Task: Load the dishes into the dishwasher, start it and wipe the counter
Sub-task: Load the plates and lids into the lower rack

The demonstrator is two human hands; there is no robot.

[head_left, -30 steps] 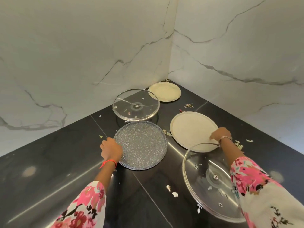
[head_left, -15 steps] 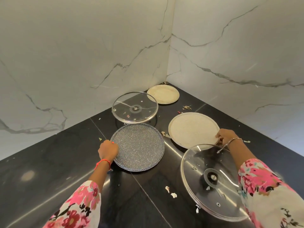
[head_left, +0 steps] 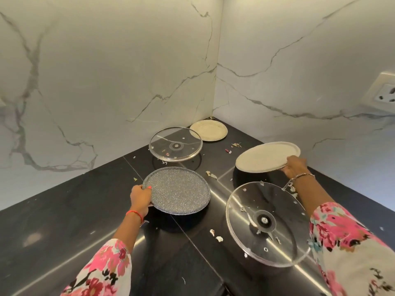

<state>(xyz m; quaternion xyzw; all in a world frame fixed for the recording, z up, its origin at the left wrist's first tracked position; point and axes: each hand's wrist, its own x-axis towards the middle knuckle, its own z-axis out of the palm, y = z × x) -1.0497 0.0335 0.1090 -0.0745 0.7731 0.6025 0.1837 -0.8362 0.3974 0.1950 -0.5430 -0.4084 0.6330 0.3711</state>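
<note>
Your left hand [head_left: 140,197] grips the round speckled grey plate [head_left: 179,192] by its rim; your right hand [head_left: 296,168] grasps the round cream plate [head_left: 265,157], tilted above the glossy black counter [head_left: 64,221].

Raised, tilted: grey plate [head_left: 177,192], large cream plate [head_left: 265,157]; on bench [head_left: 64,221]: small cream plate [head_left: 208,130], far lid [head_left: 175,144], near lid [head_left: 267,223]

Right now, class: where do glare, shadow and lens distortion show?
Head view: glare streaks cross the black counter and the near glass lid; dark shadows sit under the raised speckled plate and cream plate; wide-angle distortion skews the wall socket at right.
</note>
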